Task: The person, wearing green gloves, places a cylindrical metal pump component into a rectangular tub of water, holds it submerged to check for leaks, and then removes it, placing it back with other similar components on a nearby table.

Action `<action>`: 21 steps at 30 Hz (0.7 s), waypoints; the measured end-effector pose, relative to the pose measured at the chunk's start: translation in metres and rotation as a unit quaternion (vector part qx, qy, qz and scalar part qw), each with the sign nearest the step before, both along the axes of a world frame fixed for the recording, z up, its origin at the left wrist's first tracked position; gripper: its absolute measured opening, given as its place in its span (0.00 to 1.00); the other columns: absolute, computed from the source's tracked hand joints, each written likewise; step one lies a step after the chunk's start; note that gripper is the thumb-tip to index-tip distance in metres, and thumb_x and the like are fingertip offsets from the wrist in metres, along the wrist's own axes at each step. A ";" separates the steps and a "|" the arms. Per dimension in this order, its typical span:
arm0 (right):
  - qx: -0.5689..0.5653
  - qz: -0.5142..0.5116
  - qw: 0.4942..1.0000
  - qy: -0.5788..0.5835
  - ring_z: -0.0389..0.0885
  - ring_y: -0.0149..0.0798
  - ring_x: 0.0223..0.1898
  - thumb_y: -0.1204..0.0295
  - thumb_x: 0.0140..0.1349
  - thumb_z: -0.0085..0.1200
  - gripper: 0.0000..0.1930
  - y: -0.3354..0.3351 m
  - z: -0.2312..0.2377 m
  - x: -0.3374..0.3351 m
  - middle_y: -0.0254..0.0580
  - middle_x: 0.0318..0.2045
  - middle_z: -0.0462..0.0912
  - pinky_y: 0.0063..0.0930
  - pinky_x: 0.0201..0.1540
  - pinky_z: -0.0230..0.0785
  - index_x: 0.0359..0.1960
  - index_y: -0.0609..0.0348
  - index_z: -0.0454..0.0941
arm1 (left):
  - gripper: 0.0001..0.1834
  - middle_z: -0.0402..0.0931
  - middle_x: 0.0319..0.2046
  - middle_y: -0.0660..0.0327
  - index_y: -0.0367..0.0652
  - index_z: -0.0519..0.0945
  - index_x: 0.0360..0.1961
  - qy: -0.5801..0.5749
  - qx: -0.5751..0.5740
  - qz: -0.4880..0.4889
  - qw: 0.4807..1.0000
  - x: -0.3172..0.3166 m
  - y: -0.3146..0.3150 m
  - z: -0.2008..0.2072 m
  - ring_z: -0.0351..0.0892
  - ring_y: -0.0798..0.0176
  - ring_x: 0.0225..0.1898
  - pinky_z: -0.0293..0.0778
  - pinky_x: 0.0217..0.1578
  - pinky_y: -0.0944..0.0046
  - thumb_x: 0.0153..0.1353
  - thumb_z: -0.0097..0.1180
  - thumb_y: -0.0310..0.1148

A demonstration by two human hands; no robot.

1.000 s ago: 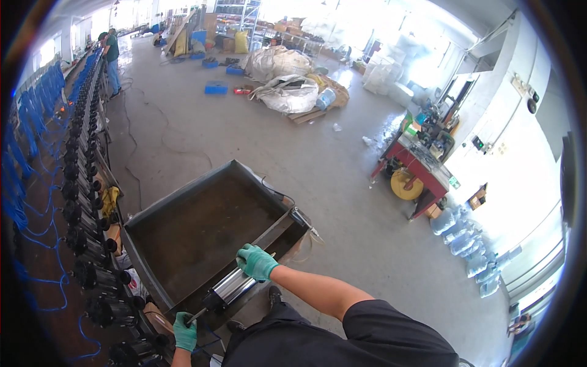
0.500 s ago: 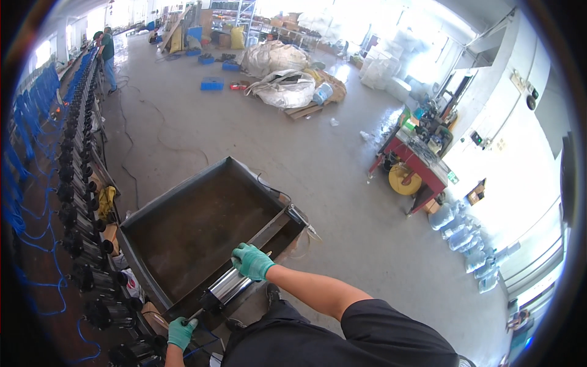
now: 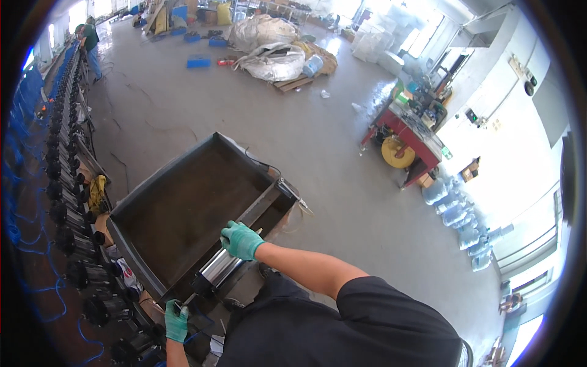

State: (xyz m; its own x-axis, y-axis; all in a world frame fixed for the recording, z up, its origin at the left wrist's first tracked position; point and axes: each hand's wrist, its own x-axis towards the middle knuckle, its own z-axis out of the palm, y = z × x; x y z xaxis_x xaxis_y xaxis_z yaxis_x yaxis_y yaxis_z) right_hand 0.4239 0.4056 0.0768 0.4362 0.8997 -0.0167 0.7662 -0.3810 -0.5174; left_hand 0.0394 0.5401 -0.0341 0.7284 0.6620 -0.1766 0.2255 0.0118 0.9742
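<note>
A shiny metal cylinder (image 3: 219,268) with a black end lies across the near edge of a dark rectangular tub (image 3: 132,263). My right hand (image 3: 242,240), in a green glove, is closed over the cylinder's upper right end. Down to the left, near the tub's front corner, my green-gloved left hand (image 3: 177,322) is closed on a thin rod-like piece (image 3: 190,299) beside the black end. What kind of piece this is, I cannot make out. Brown liquid or residue covers the tub's bottom, and a dark bar (image 3: 257,206) runs across its near side.
Left of the tub runs a long row of black-ended metal cylinders (image 3: 74,241) with blue cables. A metal fitting (image 3: 295,194) sits on the tub's right corner. Farther off stand a red workbench (image 3: 406,137), water jugs (image 3: 455,214), white sacks (image 3: 272,63) and another person (image 3: 90,46).
The whole view has shifted, with the tub and the room now higher and farther left. My right hand stays on the cylinder, and my left hand stays near its black end.
</note>
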 end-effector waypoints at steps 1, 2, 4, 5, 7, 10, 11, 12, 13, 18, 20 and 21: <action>0.003 0.008 1.000 -0.009 0.80 0.60 0.46 0.63 0.67 0.52 0.13 0.002 -0.002 0.000 0.55 0.44 0.81 0.52 0.52 0.74 0.37 0.59 0.83 | 0.14 0.70 0.36 0.68 0.44 0.72 0.50 0.005 -0.001 0.006 1.000 -0.004 -0.001 -0.003 0.70 0.75 0.35 0.70 0.36 0.72 0.67 0.62 0.28; 0.006 0.017 1.000 -0.015 0.81 0.59 0.45 0.63 0.66 0.53 0.12 0.003 -0.004 0.002 0.55 0.44 0.81 0.52 0.51 0.74 0.36 0.59 0.82 | 0.13 0.69 0.36 0.69 0.44 0.72 0.50 0.029 -0.056 0.018 0.998 -0.004 0.000 -0.008 0.70 0.75 0.36 0.70 0.37 0.73 0.68 0.61 0.28; 0.026 0.009 0.999 -0.026 0.81 0.57 0.45 0.62 0.65 0.54 0.12 0.000 -0.003 0.011 0.53 0.36 0.83 0.51 0.51 0.74 0.32 0.56 0.82 | 0.15 0.67 0.37 0.70 0.44 0.72 0.54 0.096 -0.135 0.029 0.986 0.010 -0.001 0.020 0.68 0.75 0.35 0.68 0.37 0.75 0.69 0.60 0.30; 0.017 0.035 0.999 -0.027 0.80 0.56 0.47 0.60 0.66 0.54 0.13 0.003 -0.001 0.016 0.53 0.38 0.83 0.50 0.53 0.73 0.33 0.57 0.83 | 0.19 0.68 0.38 0.70 0.43 0.71 0.60 0.057 -0.099 0.039 0.993 0.007 0.001 0.005 0.68 0.76 0.36 0.69 0.36 0.75 0.70 0.59 0.32; -0.014 0.021 0.998 0.052 0.77 0.56 0.53 0.53 0.68 0.53 0.20 -0.009 0.014 0.021 0.56 0.47 0.80 0.49 0.59 0.69 0.43 0.60 0.83 | 0.24 0.74 0.45 0.66 0.42 0.69 0.66 0.069 -0.060 0.062 0.994 0.018 -0.001 0.009 0.72 0.70 0.45 0.72 0.49 0.69 0.73 0.57 0.33; 0.137 -0.040 0.959 0.244 0.78 0.57 0.57 0.55 0.69 0.56 0.24 -0.027 0.004 0.052 0.58 0.51 0.79 0.44 0.62 0.68 0.56 0.63 0.79 | 0.24 0.76 0.52 0.61 0.42 0.68 0.68 0.061 0.040 0.202 0.977 0.000 -0.018 0.000 0.75 0.65 0.51 0.70 0.57 0.65 0.73 0.56 0.32; 0.158 -0.111 0.956 0.222 0.80 0.56 0.53 0.58 0.68 0.58 0.22 -0.039 -0.002 0.070 0.58 0.48 0.80 0.43 0.59 0.71 0.55 0.63 0.79 | 0.24 0.76 0.57 0.58 0.41 0.68 0.68 0.101 0.050 0.256 0.960 -0.005 -0.025 0.002 0.75 0.63 0.56 0.69 0.60 0.64 0.74 0.54 0.30; 0.183 -0.156 0.966 0.092 0.80 0.55 0.50 0.61 0.65 0.60 0.19 -0.052 -0.019 0.096 0.58 0.46 0.81 0.44 0.56 0.73 0.50 0.63 0.80 | 0.24 0.76 0.57 0.58 0.41 0.68 0.68 0.107 0.051 0.265 0.957 -0.007 -0.036 0.003 0.75 0.63 0.56 0.69 0.60 0.64 0.74 0.54 0.30; 0.199 -0.182 0.962 -0.036 0.81 0.55 0.47 0.65 0.61 0.62 0.16 -0.071 -0.045 0.132 0.58 0.46 0.80 0.46 0.52 0.74 0.45 0.64 0.80 | 0.24 0.75 0.57 0.58 0.39 0.68 0.68 0.097 0.083 0.320 0.939 -0.012 -0.046 0.002 0.75 0.62 0.56 0.70 0.60 0.64 0.74 0.54 0.30; 0.029 -0.441 0.896 0.031 0.79 0.63 0.46 0.60 0.60 0.65 0.22 -0.151 -0.122 0.225 0.61 0.49 0.77 0.51 0.49 0.74 0.46 0.64 0.75 | 0.22 0.75 0.55 0.58 0.37 0.70 0.66 0.135 0.071 0.429 0.891 -0.008 -0.088 0.016 0.75 0.64 0.53 0.71 0.57 0.65 0.73 0.54 0.28; 0.001 -0.423 0.906 0.021 0.81 0.51 0.41 0.61 0.64 0.62 0.17 -0.157 -0.134 0.245 0.51 0.43 0.80 0.48 0.43 0.76 0.44 0.61 0.75 | 0.22 0.76 0.53 0.59 0.38 0.70 0.65 0.128 0.079 0.437 0.887 0.023 -0.100 0.036 0.76 0.64 0.51 0.73 0.54 0.65 0.73 0.55 0.31; -0.033 -0.376 0.863 0.335 0.81 0.44 0.38 0.63 0.65 0.60 0.15 -0.141 -0.114 0.244 0.46 0.40 0.80 0.44 0.40 0.76 0.45 0.58 0.75 | 0.23 0.76 0.53 0.59 0.38 0.70 0.65 0.119 0.077 0.425 0.894 0.026 -0.107 0.044 0.76 0.65 0.51 0.73 0.53 0.65 0.73 0.56 0.33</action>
State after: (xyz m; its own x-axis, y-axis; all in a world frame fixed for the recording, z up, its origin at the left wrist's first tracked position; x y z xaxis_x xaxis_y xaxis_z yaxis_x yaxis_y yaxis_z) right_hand 0.6684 0.2643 -0.0367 0.7693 0.3534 -0.5323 -0.1736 -0.6862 -0.7064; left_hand 0.0649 0.4330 0.0101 -0.0954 0.9883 -0.1194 0.3999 0.1479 0.9046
